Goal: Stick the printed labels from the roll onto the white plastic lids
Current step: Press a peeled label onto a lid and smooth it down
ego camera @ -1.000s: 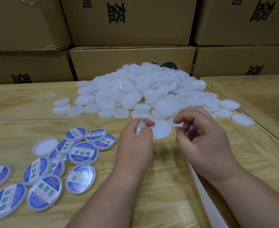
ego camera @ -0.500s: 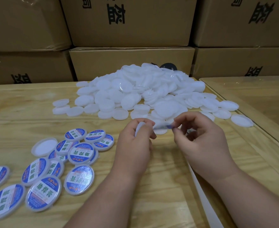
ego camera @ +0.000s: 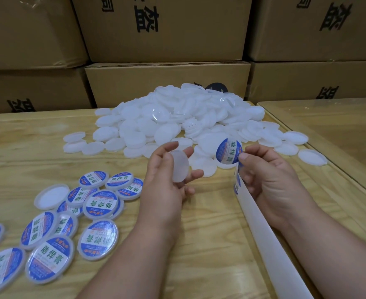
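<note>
left hand (ego camera: 167, 180): holds one blank lid (ego camera: 179, 169) by its rim, between thumb and fingertips, flat face tipped up and toward the right hand.
right hand (ego camera: 270, 173): pinches the edge of a peeled label (ego camera: 229, 153) between thumb and forefinger; the lower fingers curl round the backing strip (ego camera: 270, 231), which trails off toward the bottom right.
label: round, blue and white, printed side facing the camera, so the sticky side looks away. hangs free in the air, touching nothing but the fingers.
key relation: label sits just right of the lid and a bit higher, a clear gap between them. lid face and label are roughly parallel, but not centred on each other.
next move, my guess: bring the label left and down over the lid face, centre it, press flat.
nearer hand: the right one carries the label, so it probably closes the gap; left only has to hold steady.
risk: label is held by one edge only, so it may curl or land off-centre.
blank pile (ego camera: 177, 124): heap of bare lids behind both hands, on the wooden table (ego camera: 27, 147).
done pile (ego camera: 55, 229): labelled lids lie to the left of the left arm.
progress: early, blanks far outnumber the done ones.
</note>
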A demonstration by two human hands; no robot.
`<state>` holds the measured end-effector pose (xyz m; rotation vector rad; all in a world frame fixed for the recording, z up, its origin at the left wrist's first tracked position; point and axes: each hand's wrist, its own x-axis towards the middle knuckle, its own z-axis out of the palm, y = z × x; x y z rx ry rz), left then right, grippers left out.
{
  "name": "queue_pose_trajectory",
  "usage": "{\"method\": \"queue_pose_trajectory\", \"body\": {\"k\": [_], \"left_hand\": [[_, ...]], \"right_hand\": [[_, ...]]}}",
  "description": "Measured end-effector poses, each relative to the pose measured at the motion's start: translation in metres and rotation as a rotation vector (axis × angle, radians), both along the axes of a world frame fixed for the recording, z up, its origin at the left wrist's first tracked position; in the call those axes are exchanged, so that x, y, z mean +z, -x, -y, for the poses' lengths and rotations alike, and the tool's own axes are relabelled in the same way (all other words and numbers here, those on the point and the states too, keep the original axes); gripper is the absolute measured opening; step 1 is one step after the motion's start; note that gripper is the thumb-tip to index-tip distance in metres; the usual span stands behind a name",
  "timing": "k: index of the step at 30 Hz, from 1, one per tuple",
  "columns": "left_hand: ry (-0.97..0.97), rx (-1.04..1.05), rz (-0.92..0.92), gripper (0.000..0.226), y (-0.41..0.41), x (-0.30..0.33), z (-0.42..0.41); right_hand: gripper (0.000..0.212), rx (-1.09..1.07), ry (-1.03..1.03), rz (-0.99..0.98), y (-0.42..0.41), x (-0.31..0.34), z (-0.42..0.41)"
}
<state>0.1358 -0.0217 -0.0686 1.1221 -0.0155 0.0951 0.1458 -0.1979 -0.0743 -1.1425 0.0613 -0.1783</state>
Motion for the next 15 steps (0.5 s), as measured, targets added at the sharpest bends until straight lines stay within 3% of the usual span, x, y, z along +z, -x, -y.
{"method": "queue_pose_trajectory", "body": {"k": [10,15], "left_hand": [[0.013,-0.074,0.002,0.032,-0.0013,-0.0043,0.0003],[-0.010,-0.097,0.034,0.042,-0.0026,-0.0081,0.0016]], "right_hand": [[0.015,-0.006,0.056,0.001,0.0018,0.0027,-0.0062],[0.023,0.087,0.125,0.040,0.0030,0.0040,-0.0073]]}}
